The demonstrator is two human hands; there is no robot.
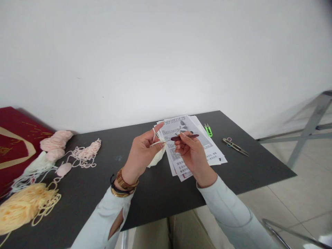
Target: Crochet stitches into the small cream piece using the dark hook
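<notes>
My left hand (145,150) pinches a white crochet piece (157,157) between thumb and fingers, its lower part hanging below the hand. A strand of white yarn (154,135) runs up around the raised index finger. To the right, my right hand (190,152) is closed around a dark brown crochet hook (185,137), held level with one end pointing left at the white piece. A small gap seems to separate the hook from the piece. Under both hands lie printed pattern sheets (204,155) in a loose stack.
Green thread snips (208,130) and metal scissors (235,147) lie right of the sheets on the black table (160,193). At the left are pale pink yarn (56,140), a loose pink tangle (86,154), yellow yarn (26,204) and a dark red bag (15,141). A white wall stands behind.
</notes>
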